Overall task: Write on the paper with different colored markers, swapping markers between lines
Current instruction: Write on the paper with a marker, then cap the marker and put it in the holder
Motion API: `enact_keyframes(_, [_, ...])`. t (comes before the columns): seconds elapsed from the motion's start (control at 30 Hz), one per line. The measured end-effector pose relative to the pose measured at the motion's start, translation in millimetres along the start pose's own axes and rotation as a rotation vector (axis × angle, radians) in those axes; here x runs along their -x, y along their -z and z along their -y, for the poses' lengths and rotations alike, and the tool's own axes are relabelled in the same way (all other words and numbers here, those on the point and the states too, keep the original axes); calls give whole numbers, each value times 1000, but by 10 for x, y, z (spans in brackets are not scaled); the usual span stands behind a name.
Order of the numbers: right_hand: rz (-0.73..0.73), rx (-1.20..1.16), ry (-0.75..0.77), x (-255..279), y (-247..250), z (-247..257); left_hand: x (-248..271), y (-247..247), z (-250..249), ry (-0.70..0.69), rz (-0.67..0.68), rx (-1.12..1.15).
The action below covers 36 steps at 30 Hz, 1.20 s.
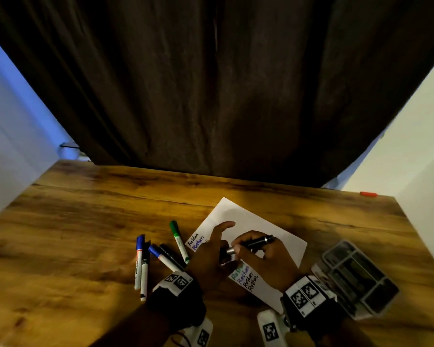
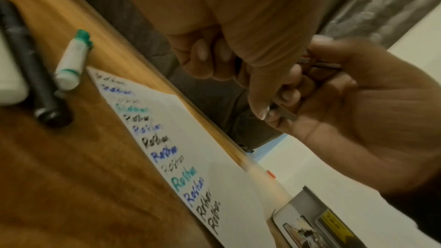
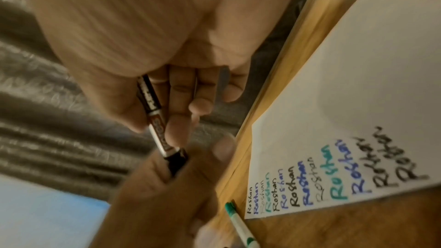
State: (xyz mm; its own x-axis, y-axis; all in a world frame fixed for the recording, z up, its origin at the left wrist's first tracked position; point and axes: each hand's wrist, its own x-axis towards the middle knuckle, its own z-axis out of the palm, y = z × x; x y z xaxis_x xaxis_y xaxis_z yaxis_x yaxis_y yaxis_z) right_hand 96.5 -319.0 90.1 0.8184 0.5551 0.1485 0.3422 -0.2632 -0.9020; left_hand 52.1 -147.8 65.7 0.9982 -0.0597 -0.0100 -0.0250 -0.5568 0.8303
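Observation:
My right hand (image 1: 257, 256) grips the barrel of a black marker (image 1: 254, 242) just above the white paper (image 1: 251, 219). My left hand (image 1: 211, 254) pinches the marker's black cap (image 3: 177, 163) at its near end, forefinger stretched out. In the right wrist view the cap sits against the barrel (image 3: 155, 118); the tip is hidden. The paper's (image 3: 358, 63) left edge carries several short lines written in black, blue and green.
To the left of the paper on the wooden table (image 1: 85, 221) lie a green marker (image 1: 179, 240), two blue markers (image 1: 140, 256) and two black ones (image 1: 171, 255). A grey compartment tray (image 1: 356, 276) stands to the right. A dark curtain (image 1: 211, 83) hangs behind the table.

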Motion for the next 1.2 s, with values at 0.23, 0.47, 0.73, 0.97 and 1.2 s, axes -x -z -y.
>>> enact_keyframes(0.23, [-16, 45, -63, -83, 6, 191, -95, 118, -127, -34, 8, 26])
enact_keyframes(0.47, [-156, 22, -124, -40, 143, 292, -213, 94, -412, -85, 0, -1])
enact_keyframes(0.73, [-457, -47, -372, 227, 630, 136, -409, -39, -604, -222, 223, -35])
enact_keyframes(0.97, [-294, 598, -2, 672, 998, 37, -501, -361, -842, -286, 276, -30])
enact_keyframes(1.2, [-476, 593, -95, 1056, 1332, -130, -653, -759, -1129, -319, 323, 71])
